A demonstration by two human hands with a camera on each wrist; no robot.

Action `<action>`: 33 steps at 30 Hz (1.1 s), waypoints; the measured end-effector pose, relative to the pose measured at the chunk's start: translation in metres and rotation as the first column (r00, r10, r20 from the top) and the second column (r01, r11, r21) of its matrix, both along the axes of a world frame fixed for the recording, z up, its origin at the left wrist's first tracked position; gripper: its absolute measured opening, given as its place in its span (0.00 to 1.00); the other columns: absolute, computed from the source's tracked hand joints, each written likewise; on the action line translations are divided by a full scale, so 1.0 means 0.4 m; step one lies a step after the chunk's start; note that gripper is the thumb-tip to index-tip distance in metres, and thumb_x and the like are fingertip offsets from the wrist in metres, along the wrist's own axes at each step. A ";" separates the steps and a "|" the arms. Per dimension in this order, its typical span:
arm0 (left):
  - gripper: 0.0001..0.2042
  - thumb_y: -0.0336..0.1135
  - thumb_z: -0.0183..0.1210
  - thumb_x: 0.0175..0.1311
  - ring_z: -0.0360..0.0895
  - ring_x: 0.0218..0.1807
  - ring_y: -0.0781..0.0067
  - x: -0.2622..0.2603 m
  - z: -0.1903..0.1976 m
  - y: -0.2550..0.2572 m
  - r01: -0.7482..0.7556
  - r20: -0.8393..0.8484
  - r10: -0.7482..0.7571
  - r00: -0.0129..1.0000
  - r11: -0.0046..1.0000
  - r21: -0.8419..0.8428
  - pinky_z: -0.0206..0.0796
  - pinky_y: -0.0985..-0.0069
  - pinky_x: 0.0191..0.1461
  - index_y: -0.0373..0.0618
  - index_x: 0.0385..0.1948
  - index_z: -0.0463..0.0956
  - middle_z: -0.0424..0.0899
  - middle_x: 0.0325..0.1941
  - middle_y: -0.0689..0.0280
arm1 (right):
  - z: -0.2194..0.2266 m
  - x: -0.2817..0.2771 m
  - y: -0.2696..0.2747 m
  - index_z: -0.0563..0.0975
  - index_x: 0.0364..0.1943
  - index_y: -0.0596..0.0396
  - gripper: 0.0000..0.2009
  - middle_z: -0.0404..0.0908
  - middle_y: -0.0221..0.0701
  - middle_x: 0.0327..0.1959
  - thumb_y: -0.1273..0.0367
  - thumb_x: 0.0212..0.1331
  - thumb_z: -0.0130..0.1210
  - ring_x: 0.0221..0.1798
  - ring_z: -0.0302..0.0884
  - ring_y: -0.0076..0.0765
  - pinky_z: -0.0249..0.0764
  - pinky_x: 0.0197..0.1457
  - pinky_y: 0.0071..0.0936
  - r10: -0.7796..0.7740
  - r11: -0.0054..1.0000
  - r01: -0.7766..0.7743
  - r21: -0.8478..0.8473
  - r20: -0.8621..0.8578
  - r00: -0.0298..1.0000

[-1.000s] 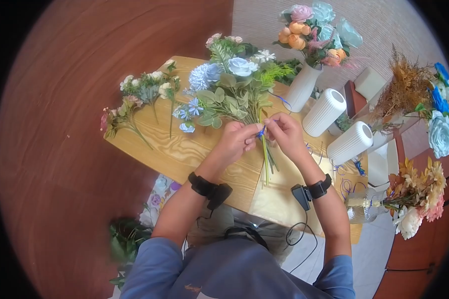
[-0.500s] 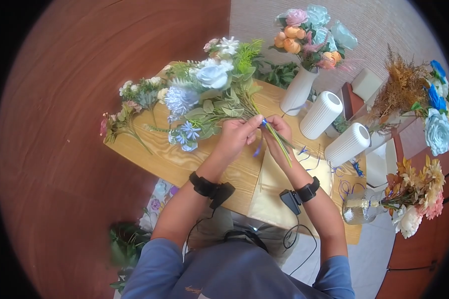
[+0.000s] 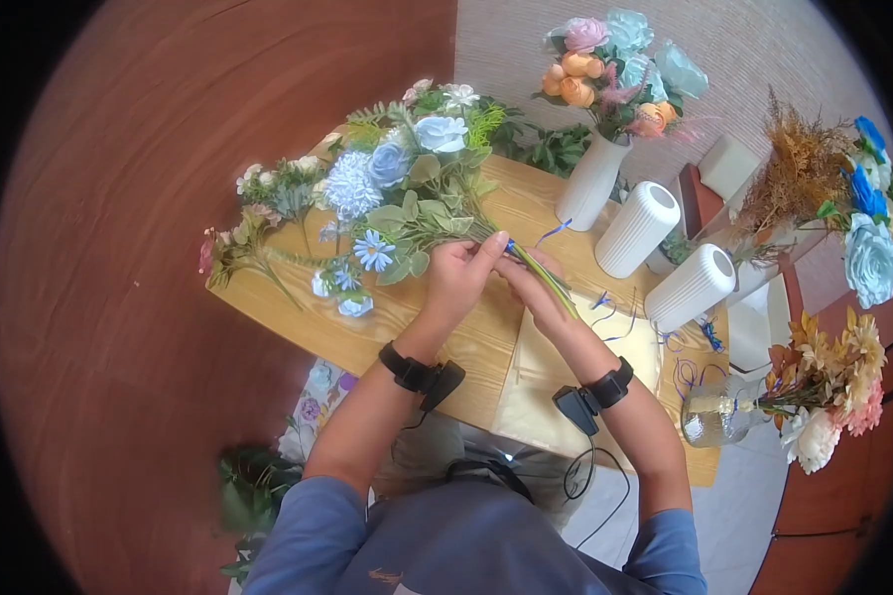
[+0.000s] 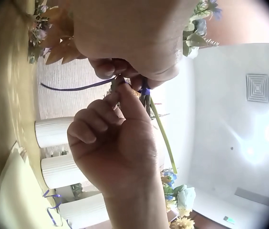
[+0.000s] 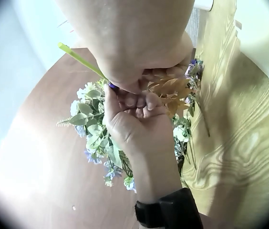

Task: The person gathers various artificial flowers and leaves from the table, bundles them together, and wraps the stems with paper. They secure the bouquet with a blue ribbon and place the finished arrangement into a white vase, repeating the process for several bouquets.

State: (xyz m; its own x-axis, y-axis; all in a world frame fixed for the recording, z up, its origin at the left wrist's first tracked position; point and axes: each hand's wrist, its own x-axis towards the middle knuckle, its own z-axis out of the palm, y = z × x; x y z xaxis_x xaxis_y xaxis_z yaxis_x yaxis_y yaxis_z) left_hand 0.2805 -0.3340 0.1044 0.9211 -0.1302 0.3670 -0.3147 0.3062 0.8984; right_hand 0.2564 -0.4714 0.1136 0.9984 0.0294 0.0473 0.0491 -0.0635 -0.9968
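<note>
My left hand [image 3: 456,283] grips the stems of a blue and white bouquet [image 3: 352,185], its thumb over a blue ribbon [image 3: 509,247] wrapped round them. The flower heads point up and left; the green stem ends [image 3: 556,288] slant down over my right wrist. My right hand [image 3: 536,281] lies partly hidden below the stems. In the left wrist view, the right hand's [image 4: 118,143] thumb and index finger pinch at the ribbon beside the stems, and a dark loose ribbon end [image 4: 77,88] trails off left. The right wrist view shows the left hand's [image 5: 137,126] fingers curled behind the stems.
Two white ribbed vases [image 3: 638,230] lean right of the hands, near a white vase [image 3: 593,183] of pastel flowers. A glass vase [image 3: 714,416] lies at the right edge. Small flower sprays [image 3: 253,243] lie left. A pale sheet [image 3: 546,397] and ribbon scraps [image 3: 620,312] lie nearer.
The bouquet has swung left, its stem ends moving right. My right hand has gone from beside the ribbon to underneath the stems. The loose ribbon end has shifted.
</note>
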 end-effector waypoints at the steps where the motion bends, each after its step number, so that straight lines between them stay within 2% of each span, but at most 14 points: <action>1: 0.11 0.36 0.58 0.66 0.64 0.25 0.92 0.000 0.001 -0.002 -0.003 0.001 0.003 1.000 1.000 -0.007 0.55 0.87 0.27 0.40 0.26 0.79 0.75 0.24 0.77 | -0.003 0.004 -0.004 0.76 0.25 0.55 0.11 0.70 0.19 0.20 0.63 0.58 0.59 0.23 0.63 0.14 0.59 0.25 0.18 0.021 1.000 -0.020 0.019 -0.036 0.999; 9: 0.12 0.37 0.58 0.66 0.75 0.30 0.86 -0.004 -0.004 0.006 -0.042 -0.022 0.043 0.999 0.997 0.057 0.67 0.85 0.35 0.34 0.31 0.80 0.83 0.28 0.68 | 0.037 -0.017 -0.008 0.73 0.26 0.52 0.15 0.65 0.21 0.19 0.57 0.59 0.57 0.21 0.60 0.17 0.55 0.24 0.18 0.119 0.991 -0.120 -0.055 -0.021 0.993; 12: 0.12 0.36 0.58 0.65 0.75 0.31 0.86 0.002 -0.009 0.002 0.046 0.028 -0.045 0.999 0.999 -0.029 0.67 0.86 0.35 0.35 0.32 0.81 0.83 0.29 0.68 | 0.057 -0.030 -0.010 0.73 0.25 0.53 0.15 0.65 0.21 0.18 0.57 0.59 0.57 0.21 0.60 0.17 0.54 0.24 0.18 0.134 0.990 -0.135 -0.046 -0.009 0.991; 14: 0.11 0.37 0.59 0.65 0.73 0.29 0.86 -0.005 -0.001 0.002 0.129 -0.076 -0.138 0.987 0.985 -0.113 0.64 0.86 0.32 0.36 0.30 0.80 0.81 0.28 0.71 | 0.065 -0.035 -0.009 0.74 0.25 0.53 0.15 0.66 0.22 0.18 0.57 0.59 0.56 0.21 0.60 0.17 0.54 0.24 0.18 0.155 0.986 -0.154 -0.056 0.005 0.988; 17: 0.11 0.38 0.60 0.64 0.68 0.26 0.87 0.019 -0.034 -0.002 0.123 -0.110 -0.140 0.984 0.982 -0.146 0.59 0.84 0.28 0.40 0.26 0.79 0.76 0.24 0.74 | 0.044 -0.032 0.009 0.73 0.27 0.52 0.12 0.67 0.20 0.17 0.60 0.60 0.55 0.17 0.59 0.16 0.53 0.19 0.17 0.151 0.987 -0.149 0.055 -0.030 0.988; 19: 0.11 0.38 0.60 0.64 0.66 0.25 0.87 0.028 -0.033 -0.008 0.068 -0.157 -0.091 0.983 0.987 -0.143 0.57 0.84 0.28 0.42 0.24 0.78 0.75 0.23 0.75 | 0.014 -0.034 0.034 0.68 0.26 0.49 0.13 0.60 0.19 0.17 0.59 0.65 0.50 0.19 0.55 0.17 0.54 0.22 0.18 0.125 0.951 -0.039 0.306 -0.267 0.956; 21: 0.10 0.37 0.60 0.64 0.63 0.23 0.88 0.040 -0.031 -0.008 0.014 -0.205 -0.043 0.978 0.990 -0.138 0.54 0.85 0.27 0.45 0.23 0.77 0.73 0.21 0.76 | 0.001 -0.053 0.053 0.65 0.26 0.47 0.14 0.58 0.19 0.17 0.58 0.68 0.48 0.18 0.53 0.18 0.54 0.22 0.18 0.119 0.926 -0.011 0.378 -0.263 0.957; 23: 0.12 0.39 0.60 0.64 0.63 0.24 0.88 0.055 -0.031 0.003 0.040 -0.180 -0.036 0.983 0.999 0.015 0.54 0.84 0.27 0.46 0.21 0.74 0.71 0.21 0.77 | 0.002 -0.069 0.072 0.65 0.26 0.47 0.15 0.59 0.19 0.17 0.57 0.68 0.48 0.18 0.55 0.18 0.55 0.22 0.17 0.097 0.918 -0.020 0.395 -0.177 0.979; 24: 0.11 0.39 0.59 0.64 0.63 0.26 0.87 0.055 -0.026 0.007 0.017 -0.199 0.017 0.980 0.986 0.165 0.55 0.82 0.28 0.46 0.22 0.74 0.72 0.22 0.77 | 0.012 -0.078 0.082 0.66 0.25 0.47 0.16 0.61 0.20 0.16 0.57 0.68 0.48 0.17 0.55 0.17 0.53 0.20 0.17 0.072 0.927 -0.002 0.376 -0.173 0.982; 25: 0.11 0.39 0.59 0.64 0.63 0.26 0.87 0.051 -0.024 0.007 0.018 -0.202 0.016 0.979 0.986 0.166 0.55 0.82 0.28 0.46 0.22 0.74 0.72 0.22 0.77 | 0.024 -0.079 0.078 0.66 0.25 0.47 0.16 0.61 0.20 0.16 0.57 0.68 0.48 0.17 0.55 0.17 0.53 0.20 0.17 0.071 0.926 0.000 0.378 -0.176 0.982; 27: 0.12 0.39 0.60 0.63 0.63 0.25 0.87 0.042 -0.023 0.007 -0.081 -0.079 0.089 0.993 0.992 0.102 0.56 0.81 0.27 0.46 0.22 0.75 0.72 0.21 0.78 | 0.056 -0.066 0.055 0.67 0.23 0.48 0.16 0.62 0.18 0.15 0.58 0.68 0.48 0.15 0.54 0.16 0.50 0.18 0.17 0.103 0.986 -0.087 0.145 -0.106 0.989; 28: 0.11 0.38 0.61 0.62 0.62 0.22 0.87 0.060 -0.035 0.034 -0.033 -0.118 0.069 0.991 0.958 0.285 0.55 0.81 0.25 0.44 0.22 0.75 0.71 0.19 0.77 | 0.080 -0.062 0.038 0.67 0.23 0.48 0.16 0.62 0.18 0.15 0.58 0.68 0.48 0.15 0.54 0.16 0.50 0.18 0.17 0.103 0.985 -0.086 0.148 -0.111 0.989; 29: 0.11 0.38 0.61 0.62 0.62 0.22 0.87 0.064 -0.053 0.042 -0.030 -0.122 0.068 0.990 0.958 0.286 0.55 0.81 0.25 0.44 0.22 0.75 0.71 0.19 0.77 | 0.108 -0.056 0.014 0.69 0.21 0.51 0.17 0.64 0.19 0.15 0.59 0.67 0.50 0.17 0.56 0.14 0.52 0.19 0.18 0.072 0.994 -0.068 0.086 -0.053 0.996; 33: 0.10 0.33 0.61 0.61 0.60 0.17 0.86 0.055 -0.036 0.060 0.189 -0.274 -0.183 0.944 0.982 -0.006 0.51 0.82 0.20 0.42 0.20 0.75 0.71 0.18 0.74 | 0.142 0.015 -0.076 0.72 0.20 0.55 0.17 0.65 0.18 0.16 0.61 0.65 0.54 0.20 0.56 0.13 0.52 0.21 0.19 0.004 0.998 0.004 -0.066 0.120 0.993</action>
State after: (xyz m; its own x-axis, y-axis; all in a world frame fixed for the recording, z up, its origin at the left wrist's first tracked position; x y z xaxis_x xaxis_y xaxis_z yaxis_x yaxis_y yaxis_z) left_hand 0.3024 -0.3099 0.0899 0.9442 -0.3133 0.1019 0.0028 0.3169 0.9485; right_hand 0.2625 -0.5018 0.1705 0.9857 0.0363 0.1644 0.1677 -0.1293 -0.9773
